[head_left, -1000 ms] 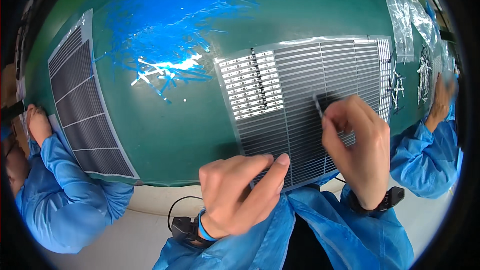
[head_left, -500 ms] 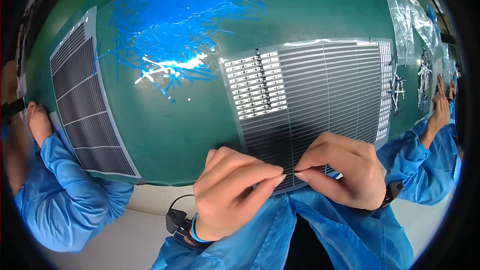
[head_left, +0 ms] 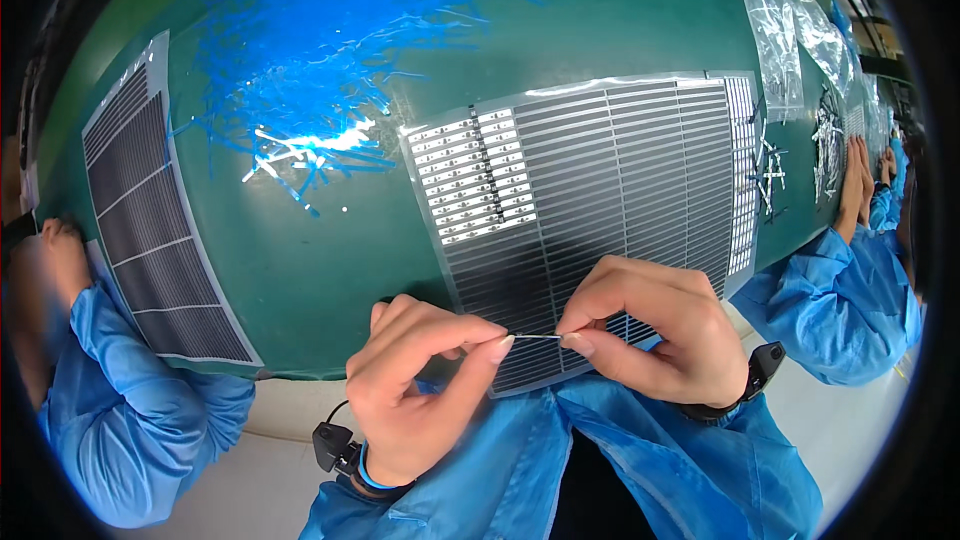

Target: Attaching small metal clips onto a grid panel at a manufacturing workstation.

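Observation:
A thin, pale strip (head_left: 536,337), seen nearly edge-on, is stretched level between my two hands. My left hand (head_left: 415,380) pinches one end between thumb and forefinger. At the other end, my right hand (head_left: 665,335) grips it the same way. Both hands hover over the near part of a clear-edged sheet (head_left: 640,180) covered in rows of narrow dark strips. On the sheet's far left corner lie several white strips (head_left: 436,184) with small dark marks, crossed by a line of black tabs (head_left: 490,168). A narrow white column runs along the sheet's right side.
Blue film strips (head_left: 300,40) are heaped at the far left, with shiny white strips (head_left: 320,145) at their near edge. Another dark-striped sheet (head_left: 150,215) lies left. Clear bags (head_left: 770,40) and loose strips (head_left: 770,175) lie right. Co-workers' blue sleeves (head_left: 150,400) flank me on both sides.
My fingertips have drawn apart, and the thin strip now shows between them. The whole view has shifted, so the table's things appear further left. The right co-worker's hands have moved.

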Motion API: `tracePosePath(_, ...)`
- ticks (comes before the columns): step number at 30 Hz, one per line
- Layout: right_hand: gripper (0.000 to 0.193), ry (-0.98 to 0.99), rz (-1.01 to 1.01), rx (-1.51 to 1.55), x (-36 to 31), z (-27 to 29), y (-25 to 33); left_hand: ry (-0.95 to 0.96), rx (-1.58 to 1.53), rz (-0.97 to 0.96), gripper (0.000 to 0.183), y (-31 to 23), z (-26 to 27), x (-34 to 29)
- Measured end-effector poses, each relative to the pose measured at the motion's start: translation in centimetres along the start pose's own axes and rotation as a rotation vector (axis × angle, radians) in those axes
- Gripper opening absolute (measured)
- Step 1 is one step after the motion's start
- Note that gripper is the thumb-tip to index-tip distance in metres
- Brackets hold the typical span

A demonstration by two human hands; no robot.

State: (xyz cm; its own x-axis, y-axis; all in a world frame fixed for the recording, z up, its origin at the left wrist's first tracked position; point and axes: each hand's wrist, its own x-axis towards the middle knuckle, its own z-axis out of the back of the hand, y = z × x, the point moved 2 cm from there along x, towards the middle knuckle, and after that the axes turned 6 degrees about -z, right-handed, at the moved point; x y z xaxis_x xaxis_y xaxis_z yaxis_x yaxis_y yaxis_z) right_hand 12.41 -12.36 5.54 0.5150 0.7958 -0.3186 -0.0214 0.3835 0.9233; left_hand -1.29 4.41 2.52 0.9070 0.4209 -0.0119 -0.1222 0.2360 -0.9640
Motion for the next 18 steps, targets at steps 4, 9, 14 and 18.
tracePosePath(4,0.012,-0.001,0.008,0.017,-0.06,-0.05,-0.08,0.004,0.009,-0.001,0.018,0.00,-0.03,-0.07)
tracePosePath(9,0.007,0.007,-0.013,0.010,-0.07,0.01,0.12,0.008,0.014,0.002,0.018,-0.15,0.03,-0.12)
tracePosePath(14,0.010,0.009,0.028,0.068,-0.12,-0.04,-0.30,0.081,-0.061,-0.032,0.017,-0.12,0.02,0.00)
tracePosePath(18,0.012,0.119,0.056,0.168,0.08,-0.08,-0.66,0.197,-0.144,-0.295,0.014,-0.67,0.22,0.40)
